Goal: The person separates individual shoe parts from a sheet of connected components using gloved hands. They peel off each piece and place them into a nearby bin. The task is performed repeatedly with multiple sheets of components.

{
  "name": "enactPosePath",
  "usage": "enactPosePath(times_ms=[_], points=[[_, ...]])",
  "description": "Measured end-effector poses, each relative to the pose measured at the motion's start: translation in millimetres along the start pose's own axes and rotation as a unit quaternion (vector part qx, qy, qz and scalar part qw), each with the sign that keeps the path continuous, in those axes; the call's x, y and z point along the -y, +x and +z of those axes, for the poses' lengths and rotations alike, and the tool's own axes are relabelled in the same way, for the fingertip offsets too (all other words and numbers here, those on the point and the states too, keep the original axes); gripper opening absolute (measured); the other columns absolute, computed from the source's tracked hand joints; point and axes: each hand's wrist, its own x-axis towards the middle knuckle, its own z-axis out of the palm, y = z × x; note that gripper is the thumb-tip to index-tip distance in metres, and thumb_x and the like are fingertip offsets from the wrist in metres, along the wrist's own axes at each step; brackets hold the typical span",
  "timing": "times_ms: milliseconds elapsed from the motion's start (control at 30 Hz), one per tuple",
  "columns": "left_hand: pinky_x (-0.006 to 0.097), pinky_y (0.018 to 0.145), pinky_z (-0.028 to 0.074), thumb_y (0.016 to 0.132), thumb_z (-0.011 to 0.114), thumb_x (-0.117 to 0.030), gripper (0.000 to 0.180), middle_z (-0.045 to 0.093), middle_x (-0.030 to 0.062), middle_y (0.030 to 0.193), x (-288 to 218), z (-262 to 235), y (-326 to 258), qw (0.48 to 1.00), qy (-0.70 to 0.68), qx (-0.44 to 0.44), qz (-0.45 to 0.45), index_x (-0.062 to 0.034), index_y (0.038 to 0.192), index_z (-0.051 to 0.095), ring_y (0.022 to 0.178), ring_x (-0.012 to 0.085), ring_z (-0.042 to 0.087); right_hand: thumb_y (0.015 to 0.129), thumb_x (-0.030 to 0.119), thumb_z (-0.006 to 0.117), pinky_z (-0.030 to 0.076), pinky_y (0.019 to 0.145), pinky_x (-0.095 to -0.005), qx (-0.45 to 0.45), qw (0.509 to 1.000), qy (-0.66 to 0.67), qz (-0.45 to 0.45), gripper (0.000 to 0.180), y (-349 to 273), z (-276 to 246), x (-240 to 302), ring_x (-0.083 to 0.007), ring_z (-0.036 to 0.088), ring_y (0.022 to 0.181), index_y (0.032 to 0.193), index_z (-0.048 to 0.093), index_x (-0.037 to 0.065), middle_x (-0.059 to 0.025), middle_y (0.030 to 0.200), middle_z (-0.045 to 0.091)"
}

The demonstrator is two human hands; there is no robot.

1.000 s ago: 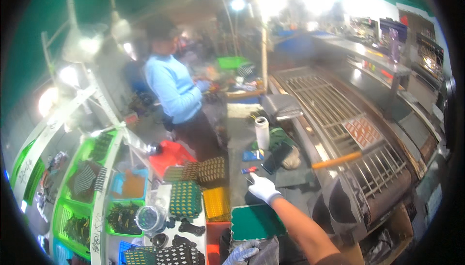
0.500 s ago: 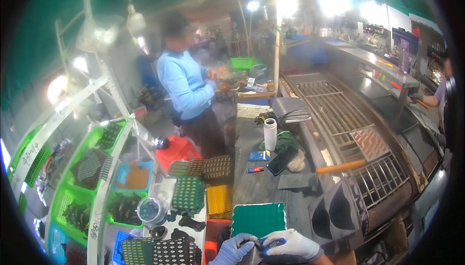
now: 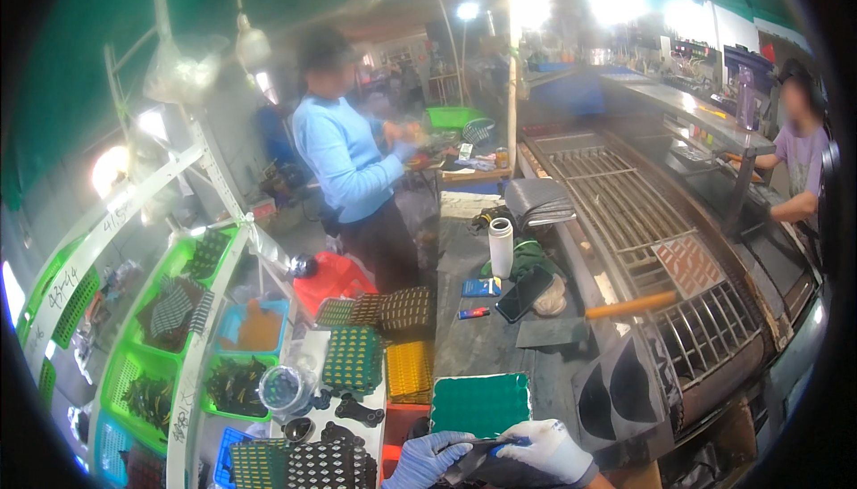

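At the bottom of the head view both my gloved hands meet over a thin dark grey piece [image 3: 465, 465], flat and flexible-looking, its exact kind unclear. My left hand [image 3: 427, 459], in a pale blue glove, is closed on its left side. My right hand [image 3: 555, 451], in a white glove, pinches its upper right edge. Something small and blue shows by the right fingertips, too indistinct to name. Just beyond my fingers lies a green sheet [image 3: 480, 402] with a pale, ragged border.
A white bottle [image 3: 501, 250], a phone [image 3: 525, 296] and a yellow-handled tool [image 3: 630, 305] lie farther along the bench. On the left stand patterned sheets [image 3: 351, 357], a clear jar [image 3: 284, 389] and green baskets [image 3: 134, 364]. A slatted conveyor [image 3: 616, 194] runs right; two co-workers are nearby.
My fingers have shifted slightly, and more of the dark piece shows between them. The co-worker at right has come farther into view; the one in blue has moved their hands.
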Motion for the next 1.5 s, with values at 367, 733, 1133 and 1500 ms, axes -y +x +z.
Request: enactPosePath(times_ms=[367, 733, 1133, 1500], points=[[0.037, 0.083, 0.058, 0.095, 0.074, -0.022, 0.02, 0.074, 0.012, 0.102, 51, 8, 4, 0.995, 0.074, -0.066, -0.004, -0.0091, 0.109, 0.075, 0.094, 0.0275, 0.072, 0.087, 0.027, 0.082, 0.059, 0.082, -0.0331, -0.064, 0.998, -0.006, 0.024, 0.031, -6, -23, -4, -0.0269, 0.076, 0.088, 0.109, 0.08, 0.006, -0.0146, 0.101, 0.078], [0.038, 0.094, 0.055, 0.101, 0.064, -0.019, 0.028, 0.069, 0.0138, 0.124, 54, 6, 7, 0.975, -0.136, 0.002, -0.173, -0.003, 0.124, 0.069, 0.104, 0.0263, 0.07, 0.085, 0.028, 0.085, 0.059, 0.084, -0.0314, -0.027, 0.995, 0.039, 0.09, 0.032, -4, -23, -14, -0.0203, 0.077, 0.089, 0.107, 0.081, 0.005, -0.0131, 0.102, 0.079], [0.024, 0.08, 0.05, 0.098, 0.075, -0.021, 0.027, 0.071, -0.0011, 0.097, 82, 33, -10, 0.887, -0.362, -0.069, -0.28, 0.0017, 0.113, 0.074, 0.085, 0.0067, 0.059, 0.088, 0.027, 0.077, 0.056, 0.076, -0.0307, -0.084, 0.958, 0.151, 0.231, 0.032, -2, -8, -65, -0.0154, 0.072, 0.078, 0.109, 0.078, 0.002, -0.0115, 0.087, 0.077], [0.029, 0.076, 0.053, 0.09, 0.08, -0.017, 0.022, 0.072, 0.0075, 0.09, 150, 52, 54, 0.949, -0.134, -0.151, -0.243, 0.0011, 0.102, 0.077, 0.08, 0.0145, 0.065, 0.088, 0.034, 0.075, 0.057, 0.083, -0.0387, -0.208, 0.962, -0.084, 0.157, 0.034, 67, 18, -113, -0.0321, 0.075, 0.092, 0.104, 0.077, 0.004, -0.0187, 0.098, 0.076]])
